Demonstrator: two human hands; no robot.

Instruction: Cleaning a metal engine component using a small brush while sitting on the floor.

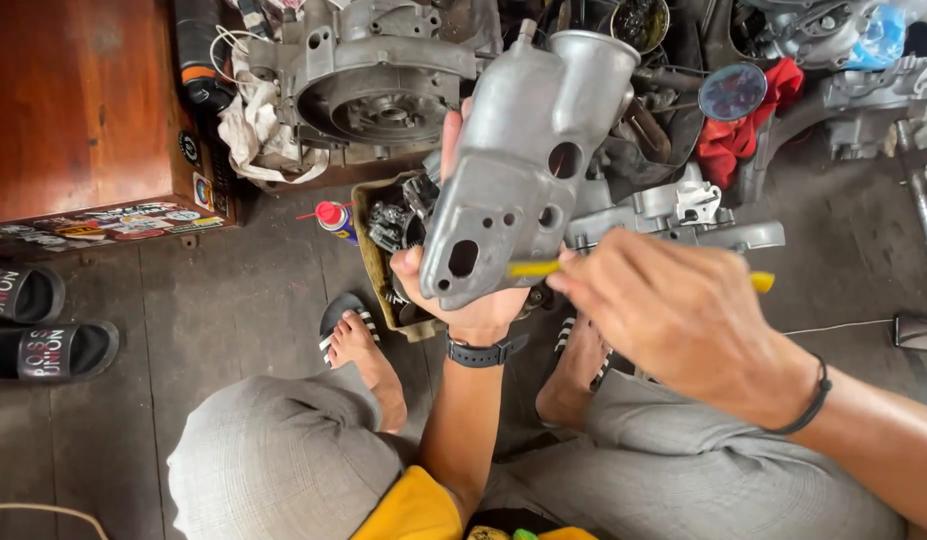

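A: The grey cast-aluminium housing (524, 160) is gripped from below by the closed left hand (464, 290), held up over the knees. The thin yellow-handled tool (544, 267) is pinched in the closed right hand (674, 310). A slip could probably gouge the bore.

B: Agreed. Oily small engine parts are piled in the tan tray (369, 255) underneath.

You are looking down at a dark, worn wooden plank floor (234, 320), grey-brown and evenly lit by soft daylight. To your upper left stands a reddish-brown wooden cabinet (79, 100), its lower edge covered in stickers. Beside it on the floor lie two black slide sandals (44, 325). Along the top, engine casings (374, 80), a red rag (744, 140) and a spray can (336, 220) crowd the floor.
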